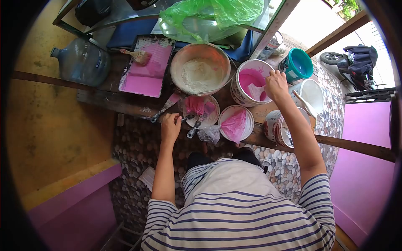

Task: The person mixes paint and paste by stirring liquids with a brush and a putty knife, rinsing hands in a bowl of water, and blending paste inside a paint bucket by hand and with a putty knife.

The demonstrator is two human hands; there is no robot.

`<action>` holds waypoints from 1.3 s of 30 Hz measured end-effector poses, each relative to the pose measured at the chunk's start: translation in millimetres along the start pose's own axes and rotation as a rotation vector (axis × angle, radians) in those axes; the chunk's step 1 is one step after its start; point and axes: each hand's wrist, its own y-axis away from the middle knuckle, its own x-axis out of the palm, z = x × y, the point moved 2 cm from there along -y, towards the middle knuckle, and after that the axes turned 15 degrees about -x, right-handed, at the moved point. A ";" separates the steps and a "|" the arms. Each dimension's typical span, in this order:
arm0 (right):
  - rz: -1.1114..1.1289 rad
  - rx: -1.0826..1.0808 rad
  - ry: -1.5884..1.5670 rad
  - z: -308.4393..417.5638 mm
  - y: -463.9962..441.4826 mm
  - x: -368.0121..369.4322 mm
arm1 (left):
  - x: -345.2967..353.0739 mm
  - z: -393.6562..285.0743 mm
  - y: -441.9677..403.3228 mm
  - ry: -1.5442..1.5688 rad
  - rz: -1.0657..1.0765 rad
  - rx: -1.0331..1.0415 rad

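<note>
My right hand [277, 86] is closed over the right rim of a white bucket [240, 98] of pink paint [250, 77]. From its fingers a flat, paint-coated tool [256, 91] reaches down into the paint; the fist hides its handle. My left hand [171, 128] is at the bench's front edge, fingers curled and thumb near the fingertips. A small dark handle [186, 119] lies by those fingertips; what they grip is unclear. Just above is a pink-smeared putty knife [170, 102]. Beside it, a round lid [213, 109] bears pink material in plastic, and another lid [250, 125] carries a pink bag [234, 125].
A paint tray [142, 85] with a brush [140, 56] stands at the left by a water jug [83, 62]. A basin [200, 69] of whitish powder is mid-bench. To the right are a teal bucket [300, 63], a white bucket [313, 94] and a smeared tub [274, 125].
</note>
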 end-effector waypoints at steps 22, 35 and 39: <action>0.084 0.023 0.084 0.1 -2.1 -0.2 | 42.7 -11.8 -30.2 0.001 0.081 0.204; -0.260 0.016 -0.250 -21.0 -2.0 -7.3 | 24.1 8.9 -16.7 0.035 0.139 0.096; -0.271 -0.017 -0.197 -15.5 -7.9 9.1 | 23.2 1.5 -17.1 0.040 0.128 0.094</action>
